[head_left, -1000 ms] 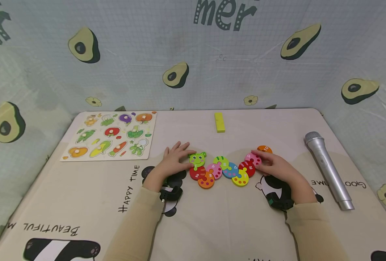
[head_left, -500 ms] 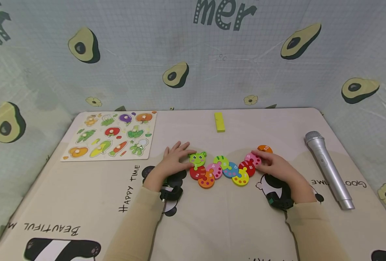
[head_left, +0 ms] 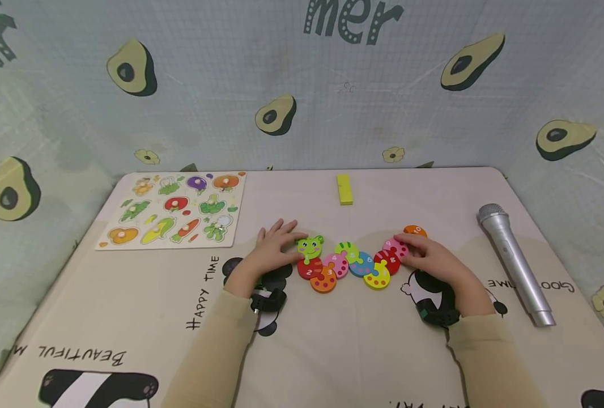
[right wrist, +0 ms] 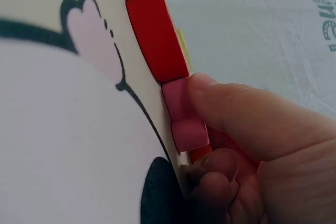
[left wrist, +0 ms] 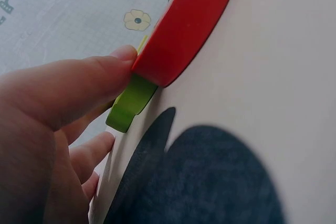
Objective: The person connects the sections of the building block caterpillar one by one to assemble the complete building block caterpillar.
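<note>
A caterpillar number puzzle (head_left: 361, 264) of round, interlocked coloured pieces lies in a wavy line across the middle of the table. At its left end my left hand (head_left: 270, 253) holds the green smiling head piece (head_left: 309, 248) between thumb and index finger, other fingers spread. The red piece (left wrist: 184, 30) beside it fills the top of the left wrist view. At the other end my right hand (head_left: 431, 258) pinches the pink piece (right wrist: 184, 111) marked 9, thumb on its near side. Just beyond it shows the orange end piece (head_left: 415, 230), partly hidden by the right hand.
A yellow block (head_left: 344, 189) lies behind the puzzle. At the back left is a vegetable peg puzzle board (head_left: 171, 209). A silver microphone (head_left: 517, 265) lies right of the right hand. Avocado-print cloth (head_left: 195, 130) hangs behind the panda-print table covering (head_left: 353, 351).
</note>
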